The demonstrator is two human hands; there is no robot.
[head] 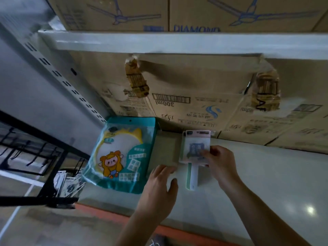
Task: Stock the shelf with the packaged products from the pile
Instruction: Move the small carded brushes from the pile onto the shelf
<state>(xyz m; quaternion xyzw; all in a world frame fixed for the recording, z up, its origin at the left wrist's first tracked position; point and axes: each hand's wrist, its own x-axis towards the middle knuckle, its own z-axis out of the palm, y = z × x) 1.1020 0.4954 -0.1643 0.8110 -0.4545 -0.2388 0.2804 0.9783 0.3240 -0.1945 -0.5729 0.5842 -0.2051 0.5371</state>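
Note:
A small pink-topped packet [196,145] lies on the white shelf [266,174], on top of similar packets and a green-edged white card [192,176] that sticks out toward me. My right hand [220,162] pinches the packet's near right corner. My left hand [159,189] rests flat on the shelf just left of the card, fingers relaxed. A teal bag with a cartoon figure [120,153] lies flat at the shelf's left end.
Brown cardboard boxes [195,96] line the back of the shelf, and fan boxes [159,13] sit on the shelf above. The perforated upright [58,75] stands at the left. A black wire rack [35,157] with more packets [69,185] is at lower left. The shelf's orange front edge [106,213] runs below.

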